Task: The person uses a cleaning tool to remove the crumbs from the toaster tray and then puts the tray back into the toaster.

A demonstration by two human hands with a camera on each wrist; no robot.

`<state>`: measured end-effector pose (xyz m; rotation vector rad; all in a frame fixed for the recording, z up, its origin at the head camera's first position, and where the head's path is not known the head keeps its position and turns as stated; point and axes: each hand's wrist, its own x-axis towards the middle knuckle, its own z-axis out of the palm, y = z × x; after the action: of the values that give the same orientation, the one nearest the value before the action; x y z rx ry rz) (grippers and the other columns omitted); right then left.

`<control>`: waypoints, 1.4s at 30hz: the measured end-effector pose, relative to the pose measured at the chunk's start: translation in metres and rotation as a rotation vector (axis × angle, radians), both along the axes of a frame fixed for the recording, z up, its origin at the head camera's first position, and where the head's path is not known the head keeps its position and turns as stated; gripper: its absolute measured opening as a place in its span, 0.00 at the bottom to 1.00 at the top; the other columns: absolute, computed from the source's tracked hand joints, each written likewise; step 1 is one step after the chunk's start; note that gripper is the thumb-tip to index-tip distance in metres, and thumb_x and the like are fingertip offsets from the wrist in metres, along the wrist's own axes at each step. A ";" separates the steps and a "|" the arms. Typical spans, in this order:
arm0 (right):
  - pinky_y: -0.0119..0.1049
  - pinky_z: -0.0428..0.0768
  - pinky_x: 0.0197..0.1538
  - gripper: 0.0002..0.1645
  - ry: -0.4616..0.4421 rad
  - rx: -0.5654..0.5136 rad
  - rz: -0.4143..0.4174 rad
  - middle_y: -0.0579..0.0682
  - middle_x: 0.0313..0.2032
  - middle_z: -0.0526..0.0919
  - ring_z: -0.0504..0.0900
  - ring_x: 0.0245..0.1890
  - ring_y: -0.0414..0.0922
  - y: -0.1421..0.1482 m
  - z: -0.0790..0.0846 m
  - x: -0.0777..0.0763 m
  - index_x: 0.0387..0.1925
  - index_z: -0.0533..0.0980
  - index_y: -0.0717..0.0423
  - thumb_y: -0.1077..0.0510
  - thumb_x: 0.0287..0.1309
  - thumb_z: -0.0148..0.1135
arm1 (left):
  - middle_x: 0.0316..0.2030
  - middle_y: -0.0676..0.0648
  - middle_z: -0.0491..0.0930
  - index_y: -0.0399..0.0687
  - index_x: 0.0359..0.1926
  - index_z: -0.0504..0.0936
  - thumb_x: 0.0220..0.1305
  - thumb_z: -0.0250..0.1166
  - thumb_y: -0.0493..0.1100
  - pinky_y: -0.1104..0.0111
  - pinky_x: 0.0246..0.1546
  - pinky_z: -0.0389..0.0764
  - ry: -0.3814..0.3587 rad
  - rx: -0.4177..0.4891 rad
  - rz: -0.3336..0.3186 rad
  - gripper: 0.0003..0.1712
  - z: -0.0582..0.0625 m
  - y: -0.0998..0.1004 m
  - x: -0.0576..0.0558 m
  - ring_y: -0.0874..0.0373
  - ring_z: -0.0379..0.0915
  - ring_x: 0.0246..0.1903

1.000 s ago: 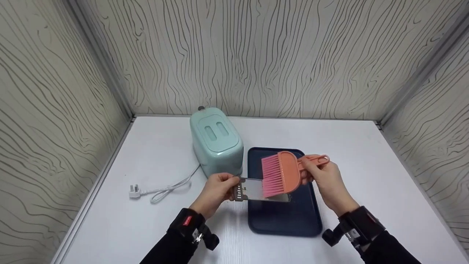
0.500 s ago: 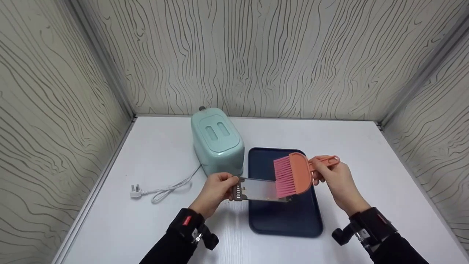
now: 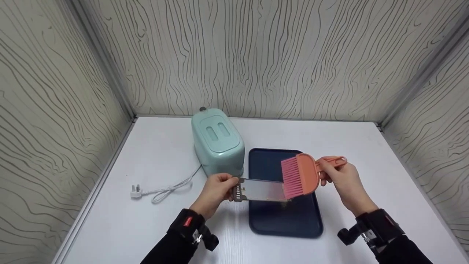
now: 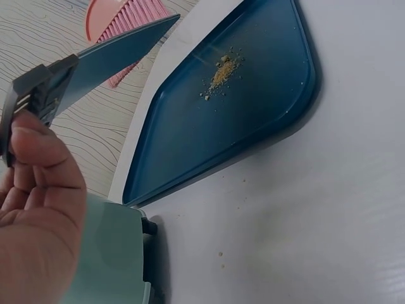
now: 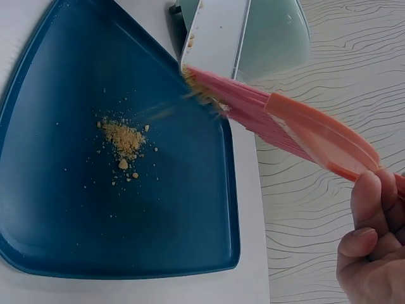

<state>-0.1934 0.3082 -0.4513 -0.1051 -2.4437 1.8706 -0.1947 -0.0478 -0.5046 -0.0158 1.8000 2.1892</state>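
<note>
Head view: our left hand (image 3: 218, 189) pinched the metal plate (image 3: 262, 190), lengthwise toward the tray's right edge (image 3: 316, 212); our right hand (image 3: 342, 181) gripped the brush (image 3: 307, 174) against the plate's far end.

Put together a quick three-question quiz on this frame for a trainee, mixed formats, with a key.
1. Which hand grips the flat panel, and which the brush?
2. True or false: the mint-green appliance stands on the dark blue tray.
3. Fill in: the main heap of crumbs lies on the ____.

Key
1. The left hand grips the flat panel; the right hand grips the brush.
2. False: it stands beside the tray, on the white table.
3. dark blue tray
</note>
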 end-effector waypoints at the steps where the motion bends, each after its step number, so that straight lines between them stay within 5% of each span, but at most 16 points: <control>1: 0.32 0.81 0.30 0.27 -0.003 0.005 -0.002 0.45 0.25 0.82 0.79 0.22 0.38 0.001 0.000 0.000 0.52 0.77 0.70 0.47 0.72 0.61 | 0.21 0.53 0.74 0.42 0.28 0.78 0.66 0.66 0.38 0.75 0.21 0.72 -0.002 -0.004 0.003 0.09 0.000 0.000 0.000 0.65 0.67 0.19; 19: 0.30 0.78 0.30 0.24 0.068 -0.095 -0.054 0.48 0.25 0.83 0.80 0.20 0.40 -0.001 0.011 0.006 0.50 0.78 0.72 0.50 0.73 0.60 | 0.21 0.53 0.74 0.41 0.30 0.79 0.65 0.65 0.40 0.74 0.22 0.72 -0.004 -0.036 0.007 0.08 -0.002 0.001 -0.001 0.64 0.67 0.19; 30: 0.30 0.81 0.28 0.27 0.070 -0.321 0.057 0.50 0.27 0.84 0.81 0.23 0.39 -0.039 0.023 0.013 0.52 0.75 0.76 0.51 0.72 0.61 | 0.21 0.51 0.75 0.39 0.31 0.80 0.64 0.66 0.40 0.74 0.21 0.72 -0.019 -0.028 0.008 0.08 -0.002 0.005 -0.001 0.64 0.67 0.19; 42: 0.30 0.79 0.26 0.21 -0.022 -0.442 0.152 0.51 0.24 0.80 0.79 0.21 0.40 -0.072 0.020 0.017 0.49 0.76 0.74 0.55 0.74 0.59 | 0.22 0.52 0.74 0.40 0.29 0.78 0.65 0.66 0.40 0.74 0.21 0.72 -0.014 -0.021 0.001 0.09 0.002 0.011 0.000 0.64 0.67 0.19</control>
<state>-0.1760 0.2364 -0.4310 0.0422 -2.0567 2.4571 -0.1949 -0.0367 -0.5030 -0.0360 1.8158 2.1651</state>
